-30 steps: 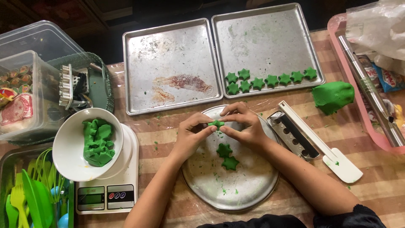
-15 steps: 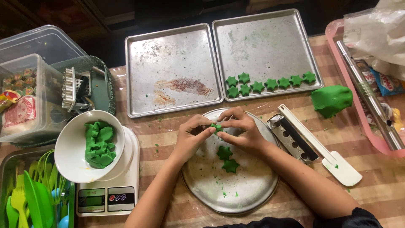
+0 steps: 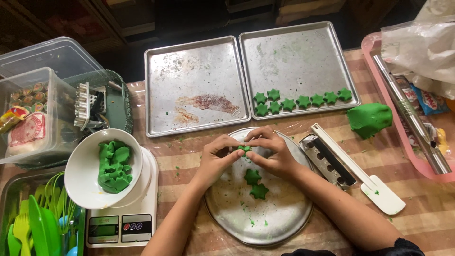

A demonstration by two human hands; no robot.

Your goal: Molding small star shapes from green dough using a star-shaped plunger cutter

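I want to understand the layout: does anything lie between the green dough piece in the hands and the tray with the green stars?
Nothing visible does. Both hands pinch the dough piece above the round plate; only bare table separates it from the star tray.

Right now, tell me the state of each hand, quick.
Left hand: fingers pinched on the small green dough piece over the round metal plate.
Right hand: fingers pinched on the same dough piece.

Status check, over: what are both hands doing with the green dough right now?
Left hand and right hand pinch one green dough piece over the round metal plate. Two dough stars lie beneath. Nothing obstructing.
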